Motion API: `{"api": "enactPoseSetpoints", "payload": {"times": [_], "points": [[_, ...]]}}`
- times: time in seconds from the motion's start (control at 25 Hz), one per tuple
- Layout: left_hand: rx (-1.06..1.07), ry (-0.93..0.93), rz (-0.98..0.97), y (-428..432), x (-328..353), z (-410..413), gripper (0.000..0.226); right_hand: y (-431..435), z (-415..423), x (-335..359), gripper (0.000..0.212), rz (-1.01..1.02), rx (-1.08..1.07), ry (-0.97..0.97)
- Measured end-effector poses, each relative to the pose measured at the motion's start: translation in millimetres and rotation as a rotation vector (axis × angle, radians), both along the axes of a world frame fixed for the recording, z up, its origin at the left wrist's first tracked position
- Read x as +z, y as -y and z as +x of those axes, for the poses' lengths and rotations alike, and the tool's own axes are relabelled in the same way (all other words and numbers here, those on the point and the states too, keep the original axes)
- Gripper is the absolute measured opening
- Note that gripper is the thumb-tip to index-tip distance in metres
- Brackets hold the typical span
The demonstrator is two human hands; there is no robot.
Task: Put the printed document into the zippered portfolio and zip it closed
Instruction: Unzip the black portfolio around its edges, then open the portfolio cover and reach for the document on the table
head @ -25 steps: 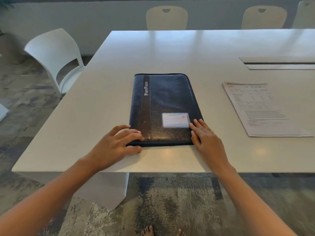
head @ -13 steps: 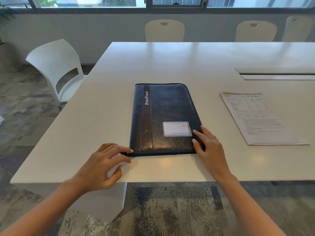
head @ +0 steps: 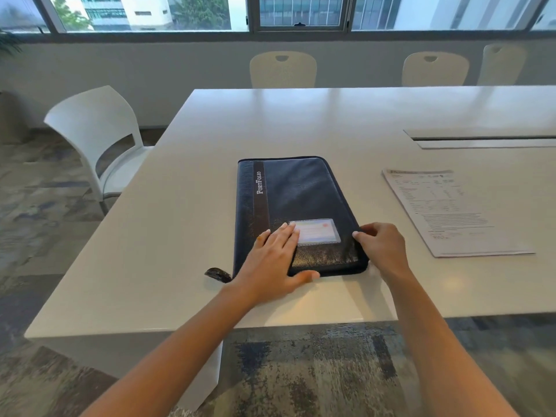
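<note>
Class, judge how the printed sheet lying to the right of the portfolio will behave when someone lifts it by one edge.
The printed document looks like thin paper lying flat, so it will probably droop. It seems very light and may slide on the glossy table when pushed. It should crease easily if pinched.

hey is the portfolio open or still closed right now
Closed: the portfolio lies flat, cover down, left hand pressing it. The printed document lies outside it.

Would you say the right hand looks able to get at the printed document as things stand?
Probably yes: the printed document lies uncovered on the table, just right of the right hand, with nothing between them.
</note>
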State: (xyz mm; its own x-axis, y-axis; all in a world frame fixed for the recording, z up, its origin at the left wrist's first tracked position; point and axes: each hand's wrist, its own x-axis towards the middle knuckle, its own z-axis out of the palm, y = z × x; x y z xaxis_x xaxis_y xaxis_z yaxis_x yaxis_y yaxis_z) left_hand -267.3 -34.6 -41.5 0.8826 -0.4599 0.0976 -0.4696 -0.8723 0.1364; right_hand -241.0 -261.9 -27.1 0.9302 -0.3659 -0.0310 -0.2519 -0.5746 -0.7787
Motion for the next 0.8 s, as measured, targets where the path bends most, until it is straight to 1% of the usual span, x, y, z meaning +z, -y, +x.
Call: {"api": "enactPoseSetpoints", "payload": {"times": [0.08,0.12,0.2,0.28,0.36,0.44,0.48,0.56,0.6,0.68,0.76,0.8], "points": [[0.012,0.012,0.032,10,-3,2,0.105,2,-2,10,0.023,0.170,-0.006,0.039],[0.020,0.025,0.021,14,-3,1,0.105,1,-4,18,0.023,0.249,-0.005,0.073],[0.058,0.082,-0.073,18,1,-1,0.097,-6,-9,42,0.023,0.358,0.013,0.138],[0.085,0.138,-0.243,15,9,-1,0.091,-17,-16,70,0.021,0.514,0.068,0.213],[0.082,0.131,-0.441,7,16,-2,0.088,-31,-19,95,0.022,0.675,0.168,0.272],[0.087,0.107,-0.635,-2,19,-2,0.084,-46,-15,104,0.027,0.734,0.262,0.295],[0.097,0.100,-0.728,-6,20,-3,0.083,-53,-10,101,0.028,0.727,0.281,0.297],[0.115,0.096,-0.904,-12,20,-4,0.080,-68,0,88,0.028,0.639,0.305,0.292],[0.117,0.102,-0.987,-15,21,-4,0.079,-75,4,76,0.028,0.539,0.335,0.281],[0.125,0.125,-1.131,-21,24,-5,0.079,-86,12,48,0.033,0.221,0.457,0.231],[0.153,0.157,-1.251,-29,29,-9,0.081,-93,21,15,0.042,-0.189,0.576,0.162],[0.179,0.172,-1.311,-34,32,-12,0.080,-93,24,1,0.047,-0.364,0.602,0.130]]}}
